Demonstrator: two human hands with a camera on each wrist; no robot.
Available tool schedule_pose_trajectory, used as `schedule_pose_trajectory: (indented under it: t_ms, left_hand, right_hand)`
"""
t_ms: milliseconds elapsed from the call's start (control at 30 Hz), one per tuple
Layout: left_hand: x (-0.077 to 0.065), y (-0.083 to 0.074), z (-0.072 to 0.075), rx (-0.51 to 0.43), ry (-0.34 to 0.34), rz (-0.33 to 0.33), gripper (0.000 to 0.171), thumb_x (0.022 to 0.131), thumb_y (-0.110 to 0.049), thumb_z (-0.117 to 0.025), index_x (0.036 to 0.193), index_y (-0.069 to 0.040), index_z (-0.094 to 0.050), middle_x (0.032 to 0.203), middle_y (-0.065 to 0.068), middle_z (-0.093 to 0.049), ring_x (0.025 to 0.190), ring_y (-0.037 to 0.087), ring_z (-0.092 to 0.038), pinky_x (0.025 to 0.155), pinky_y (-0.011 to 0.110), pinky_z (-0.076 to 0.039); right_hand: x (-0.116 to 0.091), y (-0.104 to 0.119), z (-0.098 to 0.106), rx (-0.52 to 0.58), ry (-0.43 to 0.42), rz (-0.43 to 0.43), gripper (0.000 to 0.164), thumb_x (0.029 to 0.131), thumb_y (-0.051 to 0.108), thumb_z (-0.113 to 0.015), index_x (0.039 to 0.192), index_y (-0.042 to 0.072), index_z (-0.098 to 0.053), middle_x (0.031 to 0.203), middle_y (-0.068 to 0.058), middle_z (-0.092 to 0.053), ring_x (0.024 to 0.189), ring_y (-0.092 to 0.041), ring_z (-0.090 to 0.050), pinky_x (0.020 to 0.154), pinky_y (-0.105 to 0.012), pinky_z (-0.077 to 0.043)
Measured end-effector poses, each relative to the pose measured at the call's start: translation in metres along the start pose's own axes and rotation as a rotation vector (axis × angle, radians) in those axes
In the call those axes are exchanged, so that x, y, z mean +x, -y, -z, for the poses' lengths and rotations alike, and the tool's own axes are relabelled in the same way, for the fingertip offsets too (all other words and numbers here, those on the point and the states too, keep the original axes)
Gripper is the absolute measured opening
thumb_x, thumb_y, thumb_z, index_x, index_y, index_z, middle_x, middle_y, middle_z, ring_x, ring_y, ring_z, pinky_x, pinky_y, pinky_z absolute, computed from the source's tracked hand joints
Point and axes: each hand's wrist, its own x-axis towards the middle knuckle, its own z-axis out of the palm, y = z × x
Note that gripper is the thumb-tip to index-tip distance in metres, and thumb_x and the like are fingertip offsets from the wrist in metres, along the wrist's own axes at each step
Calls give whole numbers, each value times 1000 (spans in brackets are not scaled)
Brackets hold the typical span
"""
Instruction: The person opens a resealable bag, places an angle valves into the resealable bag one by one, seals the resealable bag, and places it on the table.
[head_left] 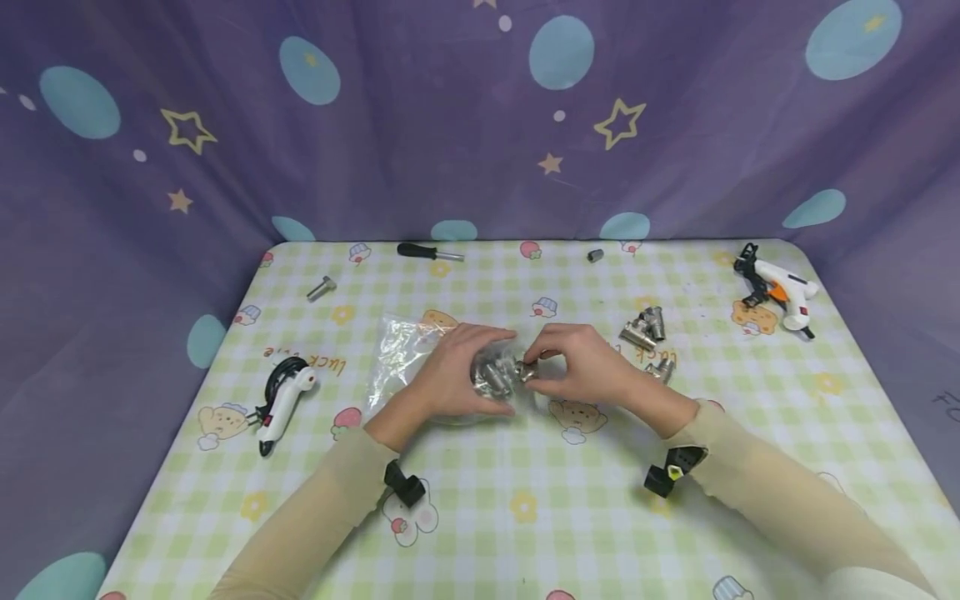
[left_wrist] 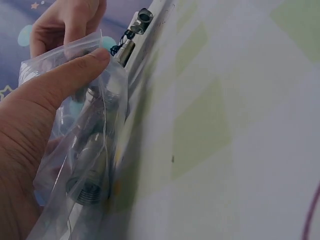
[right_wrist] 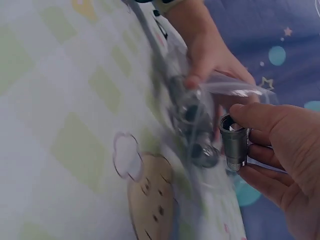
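Observation:
A clear plastic bag (head_left: 397, 354) lies mid-table, with several metal threaded fittings (head_left: 491, 379) inside. My left hand (head_left: 457, 367) grips the bag near its mouth, thumb on the near side and fingers on the far side. In the left wrist view that thumb presses the film of the bag (left_wrist: 112, 90). My right hand (head_left: 577, 360) pinches one short metal fitting (right_wrist: 234, 142) between thumb and fingers, right at the bag's mouth. This fitting has a wider ring at one end and thread at the other. Part of the left hand's fingers is hidden by the bag.
Loose metal fittings (head_left: 643, 327) lie right of the right hand, another (head_left: 663, 369) behind its wrist. A small fitting (head_left: 596, 255) and a screwdriver (head_left: 430, 252) lie at the back. A bolt (head_left: 322, 288) and corded white tool (head_left: 285, 404) lie left, a glue gun (head_left: 780, 292) right.

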Motion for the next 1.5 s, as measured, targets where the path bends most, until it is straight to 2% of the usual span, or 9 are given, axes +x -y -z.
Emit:
schedule_pose_trajectory:
  t_ms: [167,300,500,667,900,1067,1267,1400,1500]
  left_hand:
    - [0,-1,-1,-11,-6,-9,106,57,-56,-103,149,-26,-60,147,-3,-65,134,22,-58,120,52,-45]
    - [0,-1,-2,-10,-2,-8,106,57,-57,-102,149,-25,-60,147,-3,-65,134,21,-58,120,52,-44]
    - [0,-1,-2,7,8,-1,109,55,-58,-103,150,-25,-60,147,-3,-65,134,21,-57,122,52,-43]
    - [0,-2,-1,18,12,-3,109,55,-59,-102,150,-23,-60,147,-2,-64,133,22,-57,122,51,-43]
    - [0,-2,-1,11,16,-5,107,58,-60,-101,150,-24,-60,146,-2,-65,132,21,-57,120,49,-44]
    - [0,-2,-1,11,20,1,106,59,-60,-100,150,-24,-60,146,-2,-65,133,21,-57,122,50,-43]
    - [1,-3,-1,16,29,16,106,59,-60,-100,151,-25,-60,148,-2,-64,135,22,-56,125,53,-40]
    - [1,-2,0,14,31,18,107,59,-59,-100,151,-25,-59,148,-2,-63,136,22,-56,125,54,-39]
    - [2,-2,0,16,31,12,108,58,-59,-101,151,-24,-59,150,-2,-62,137,23,-56,126,54,-38]
  right_hand:
    - [3,1,-16,15,28,-16,20,85,21,-91,100,16,-79,98,5,-74,93,-18,-75,85,-32,-65]
    - [3,0,-25,16,1,-9,18,84,19,-92,94,17,-77,95,6,-73,91,-16,-74,83,-29,-65]
    - [-3,-1,-34,-50,-14,75,11,85,20,-90,91,18,-81,99,6,-76,94,-11,-74,86,-29,-64]
    - [-8,-2,-38,-104,43,138,12,92,15,-82,103,12,-83,112,-2,-79,105,-16,-76,95,-32,-64]
    - [-10,0,-35,-88,148,139,25,100,5,-67,121,13,-79,121,-3,-77,116,-19,-72,102,-37,-61]
    - [-13,-3,-16,-88,109,93,21,98,4,-69,114,11,-80,114,-1,-77,108,-18,-73,95,-37,-63]
    - [-29,-15,29,-182,6,-38,15,96,7,-74,107,11,-82,103,1,-78,93,-16,-75,82,-39,-64]
    - [-46,-26,61,-265,-1,-136,12,96,10,-76,107,12,-82,98,1,-78,82,-13,-71,73,-37,-60]
    - [-60,-31,79,-296,14,-214,12,95,11,-78,107,11,-82,99,-2,-78,83,-16,-73,74,-40,-62]
